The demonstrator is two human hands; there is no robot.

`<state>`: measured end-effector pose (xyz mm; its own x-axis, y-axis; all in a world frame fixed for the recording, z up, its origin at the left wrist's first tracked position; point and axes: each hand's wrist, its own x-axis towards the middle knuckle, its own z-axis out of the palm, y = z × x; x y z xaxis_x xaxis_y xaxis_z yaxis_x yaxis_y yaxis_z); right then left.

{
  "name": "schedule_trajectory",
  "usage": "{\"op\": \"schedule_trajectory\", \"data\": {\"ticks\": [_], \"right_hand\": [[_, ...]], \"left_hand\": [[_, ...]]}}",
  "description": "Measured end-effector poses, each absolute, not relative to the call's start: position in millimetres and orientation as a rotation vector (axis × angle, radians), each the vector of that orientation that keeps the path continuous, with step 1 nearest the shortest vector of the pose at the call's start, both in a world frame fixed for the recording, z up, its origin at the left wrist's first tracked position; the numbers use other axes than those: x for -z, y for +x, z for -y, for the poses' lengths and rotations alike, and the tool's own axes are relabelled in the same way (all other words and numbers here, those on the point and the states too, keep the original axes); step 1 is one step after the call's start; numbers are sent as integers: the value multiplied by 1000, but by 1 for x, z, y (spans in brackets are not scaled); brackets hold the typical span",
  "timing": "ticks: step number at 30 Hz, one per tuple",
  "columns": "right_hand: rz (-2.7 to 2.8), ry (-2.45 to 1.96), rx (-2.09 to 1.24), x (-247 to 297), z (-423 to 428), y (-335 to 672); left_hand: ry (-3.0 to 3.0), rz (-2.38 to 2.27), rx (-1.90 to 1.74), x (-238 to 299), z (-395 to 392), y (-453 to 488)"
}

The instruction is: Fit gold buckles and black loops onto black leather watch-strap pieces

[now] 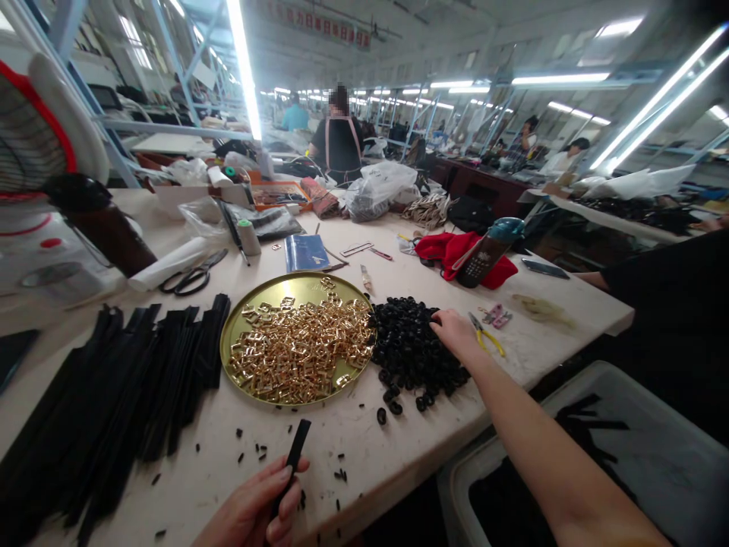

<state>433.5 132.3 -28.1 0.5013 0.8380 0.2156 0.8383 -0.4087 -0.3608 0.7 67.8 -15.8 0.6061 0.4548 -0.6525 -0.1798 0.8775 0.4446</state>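
Note:
My left hand (pixel 259 497) is closed around a black strap (pixel 297 447), whose flat end points up and away from me above the table's front edge. At the right side of a pile of small black rings (pixel 407 334), my right hand (pixel 454 332) reaches in with its fingertips among the pieces. Whether it grips one is hidden. Left of the pile lies a round gold tray (pixel 233 372) with many gold metal buckles (pixel 301 349) heaped on it. A thick bundle of black straps (pixel 119 403) covers the table's left part.
Black-handled scissors (pixel 187 281), a blue booklet (pixel 307 252) and yellow-handled pliers (pixel 487 336) lie around the tray and pile. A dark bottle (pixel 490 253) leans on red cloth (pixel 447 247). Below the table's right edge stands a plastic bin (pixel 643 403). Someone's dark sleeve (pixel 654 277) is at right.

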Motion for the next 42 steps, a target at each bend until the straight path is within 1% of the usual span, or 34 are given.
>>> {"op": "schedule_trajectory", "data": {"ticks": [6,10,13,16,19,20,22,26,32,35,39,42], "right_hand": [[1389,-2315,-44,17,-137,426],[1317,-2226,-96,3,-120,415],[1289,-2106,-205,-7,-101,390],[1210,-1868,-516,-11,-80,346],[880,-1461,-999,-7,-64,292],[802,-1386,-1084,-4,-61,275],[761,-1363,-1137,4,-57,248],[812,-1412,-1139,20,-52,223],[903,-1395,-1123,32,-33,225],[1052,-1522,-929,40,-27,229],[1310,-1691,-550,43,-29,231],[1550,-1770,-244,34,-32,229]], "left_hand": [[374,-811,-385,11,-67,2],[408,-791,-371,18,-67,-1],[483,-791,-380,18,-64,-1],[661,-794,-387,1,-58,8],[821,-715,-377,-27,-54,27],[860,-710,-406,-34,-55,35],[899,-761,-474,-38,-58,53],[910,-923,-627,-18,-72,86],[924,-971,-618,13,-77,104],[962,-1012,-617,17,-76,102],[1024,-1061,-652,21,-78,96],[1055,-1057,-655,24,-77,90]]}}
